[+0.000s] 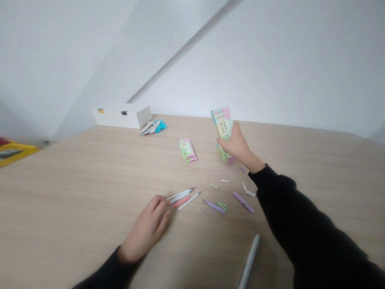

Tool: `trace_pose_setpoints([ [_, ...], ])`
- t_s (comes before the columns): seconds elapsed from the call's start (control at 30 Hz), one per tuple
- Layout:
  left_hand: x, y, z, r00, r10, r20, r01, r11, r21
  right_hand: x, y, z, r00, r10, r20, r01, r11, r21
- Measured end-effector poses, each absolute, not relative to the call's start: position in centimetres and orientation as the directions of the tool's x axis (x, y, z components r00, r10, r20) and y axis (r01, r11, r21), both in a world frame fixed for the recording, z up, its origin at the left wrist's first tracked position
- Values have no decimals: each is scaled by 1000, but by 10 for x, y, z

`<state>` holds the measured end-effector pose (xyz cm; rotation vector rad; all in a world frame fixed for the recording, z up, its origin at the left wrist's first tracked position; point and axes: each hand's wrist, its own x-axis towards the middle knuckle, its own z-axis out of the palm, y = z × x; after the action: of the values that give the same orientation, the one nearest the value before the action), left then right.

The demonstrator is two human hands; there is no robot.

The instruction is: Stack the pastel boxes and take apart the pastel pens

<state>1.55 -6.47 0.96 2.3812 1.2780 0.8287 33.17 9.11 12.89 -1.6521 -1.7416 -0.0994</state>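
My right hand (237, 144) is wrapped round a slim pastel pink, green and cream box (223, 122) with dark printed characters. Below it, more of the same boxes (227, 156) show partly, hidden behind my fingers. My left hand (147, 224) rests low on the table with its fingers loosely bent and the thumb apart. Its fingertips are at the near ends of several white pen refills (180, 195) and a coral pen barrel (181, 201); whether they press on them is hidden. One more refill (190, 200) lies just to the right.
Two similar boxes (187, 149) lie stacked at mid-table. Purple pen parts (243, 202), a purple pen piece (215, 206), green clips (221, 206) and white bits (249, 191) are scattered about. A grey pen (250, 259) lies in front. Behind are a white box (120, 117) and gloves (154, 127).
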Motion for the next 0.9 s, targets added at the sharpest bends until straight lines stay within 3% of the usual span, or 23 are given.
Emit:
trace_pose_setpoints([
  [0.07, 15, -63, 10, 430, 838, 337, 647, -546, 533, 319, 57, 136, 17, 848, 530, 825, 287, -486],
  [0.2, 19, -66, 17, 378, 865, 331, 587, -500, 637, 311, -9, 128, 6, 953, 302, 773, 187, -606],
  [0.3, 35, -81, 32, 301, 908, 290, 457, -404, 792, 309, -52, 107, 2, 950, 311, 697, 222, -682],
  [0.4, 66, -106, 49, 353, 883, 309, 228, -401, 887, 292, -97, 79, -76, 932, 353, 626, 321, -711],
  [0.5, 99, -129, 61, 359, 863, 356, 45, -397, 917, 264, -138, 54, -256, 832, 493, 547, 545, -635],
  [0.53, 108, -135, 63, 287, 895, 342, 27, -364, 931, 256, -150, 50, -344, 791, 505, 528, 608, -592],
  [0.6, 116, -143, 64, 178, 940, 292, 38, -303, 952, 250, -166, 49, -485, 756, 439, 517, 654, -553],
  [0.67, 113, -149, 61, 146, 942, 303, 80, -317, 945, 257, -173, 59, -535, 785, 313, 524, 599, -606],
  [0.8, 96, -160, 52, 223, 881, 418, 290, -469, 834, 283, -169, 92, -393, 884, 252, 424, 418, -803],
  [0.9, 91, -165, 47, 291, 828, 479, 392, -560, 730, 283, -166, 108, -390, 905, 171, 412, 338, -846],
])
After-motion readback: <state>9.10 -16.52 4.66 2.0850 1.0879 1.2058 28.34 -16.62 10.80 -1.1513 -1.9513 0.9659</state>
